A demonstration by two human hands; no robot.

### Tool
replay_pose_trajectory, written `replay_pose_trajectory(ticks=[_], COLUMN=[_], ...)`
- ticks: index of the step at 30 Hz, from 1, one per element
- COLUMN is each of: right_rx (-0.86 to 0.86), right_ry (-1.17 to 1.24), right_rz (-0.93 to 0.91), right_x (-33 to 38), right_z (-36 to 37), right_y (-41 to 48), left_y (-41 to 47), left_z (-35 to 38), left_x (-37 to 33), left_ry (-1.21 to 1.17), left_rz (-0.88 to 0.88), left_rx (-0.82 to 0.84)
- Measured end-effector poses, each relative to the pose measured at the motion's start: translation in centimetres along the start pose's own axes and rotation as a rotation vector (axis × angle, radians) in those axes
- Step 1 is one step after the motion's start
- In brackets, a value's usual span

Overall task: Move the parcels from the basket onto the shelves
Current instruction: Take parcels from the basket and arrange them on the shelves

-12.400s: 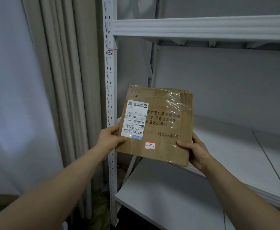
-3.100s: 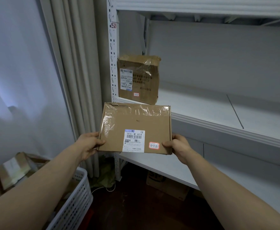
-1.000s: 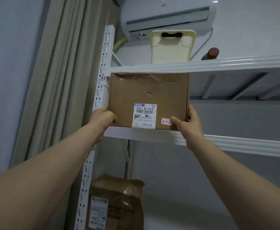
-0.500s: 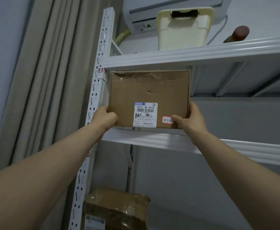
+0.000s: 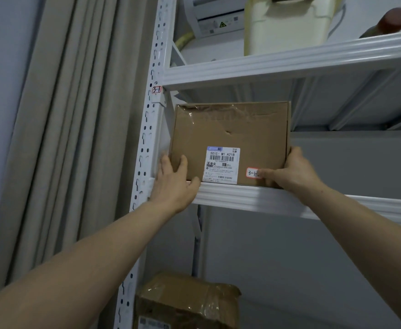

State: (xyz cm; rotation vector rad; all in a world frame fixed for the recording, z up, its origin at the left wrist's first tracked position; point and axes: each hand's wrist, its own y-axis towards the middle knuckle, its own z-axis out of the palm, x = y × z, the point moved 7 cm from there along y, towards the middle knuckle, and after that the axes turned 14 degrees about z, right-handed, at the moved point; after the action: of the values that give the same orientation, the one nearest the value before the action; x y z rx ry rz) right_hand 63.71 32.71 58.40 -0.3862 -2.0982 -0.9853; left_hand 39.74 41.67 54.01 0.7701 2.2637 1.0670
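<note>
A flat brown cardboard parcel [image 5: 228,129] with a white barcode label and a small red-edged tag stands upright on the white shelf [image 5: 289,200], close to the left upright post [image 5: 149,148]. My left hand [image 5: 174,179] holds its lower left corner, fingers on its front face. Along the lower right edge my right hand [image 5: 292,169] grips it, thumb across the front over the tag. A second brown parcel [image 5: 187,302] wrapped in clear tape stands on the shelf below. The basket is out of view.
A higher shelf [image 5: 289,60] carries a cream plastic container [image 5: 287,22] and a brown-capped object [image 5: 394,20]. An air conditioner [image 5: 213,17] hangs on the wall behind. Beige curtains [image 5: 71,138] hang left of the rack. A "3-1" tag [image 5: 156,90] marks the post.
The parcel has gone down and back onto the shelf, its bottom edge now behind the shelf lip. Both hands stayed on its lower corners; my left fingers have spread over its front.
</note>
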Motion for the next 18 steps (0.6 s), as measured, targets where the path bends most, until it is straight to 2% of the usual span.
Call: replay_pose_trajectory(ticks=[3,6,10,18], right_rx=[0.022,0.024,-0.013,-0.01], right_ry=[-0.002,0.001,-0.114,-0.163], right_rz=[0.035,0.037,-0.019,-0.037], right_x=[0.0,0.1,1.2,2.5], right_z=[0.3,0.5,1.1,3.0], right_y=[0.4,0.5,-0.3,-0.7], left_y=[-1.0,-1.6,-1.6,-1.5], left_z=[0.7,1.5,1.9,1.9], left_x=[0.6,1.3,2.4,3.6], left_ry=[0.175,0.239,0.252,0.241], left_rz=[0.115,0.176,0.167,0.124], left_rx=[-0.075,-0.079,-0.047,-0.01])
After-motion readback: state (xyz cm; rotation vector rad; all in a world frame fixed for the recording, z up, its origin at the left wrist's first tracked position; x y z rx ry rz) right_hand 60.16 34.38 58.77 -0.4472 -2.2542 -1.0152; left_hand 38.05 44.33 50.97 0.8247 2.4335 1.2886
